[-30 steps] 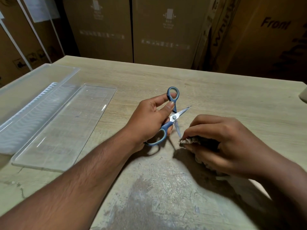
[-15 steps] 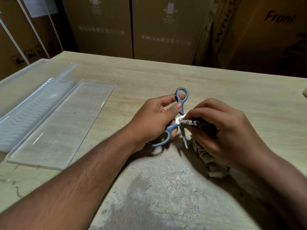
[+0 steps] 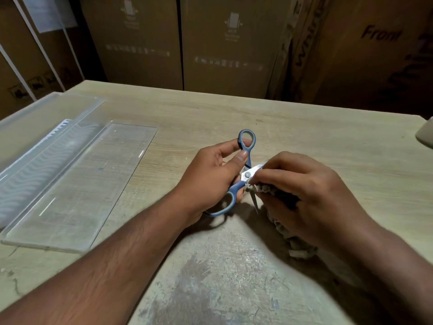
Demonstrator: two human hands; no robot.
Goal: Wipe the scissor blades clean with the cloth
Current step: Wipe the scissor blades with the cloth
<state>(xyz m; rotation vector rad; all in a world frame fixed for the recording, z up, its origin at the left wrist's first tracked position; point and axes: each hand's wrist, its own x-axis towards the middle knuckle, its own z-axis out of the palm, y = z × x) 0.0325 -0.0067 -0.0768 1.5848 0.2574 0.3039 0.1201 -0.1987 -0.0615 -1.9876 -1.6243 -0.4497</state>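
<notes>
Mid-wipe here. The left hand (image 3: 210, 181) grips the blue-handled scissors (image 3: 243, 174) by the handles, blades spread, dead centre of the counter (image 3: 304, 137). The right hand (image 3: 311, 195), at 3 o'clock from them, pinches the grey cloth (image 3: 264, 189) around the upper blade close to the pivot. Next move is probably dragging the cloth out toward the tip, then doing the lower blade, minding the edge.

Blue-handled scissors (image 3: 243, 174) with silver blades meet a grey-beige cloth (image 3: 264, 189) over a pale wood-grain table (image 3: 304, 137) marked by a worn grey patch; a clear plastic lid (image 3: 77, 184) lies before brown cartons (image 3: 229, 43).
</notes>
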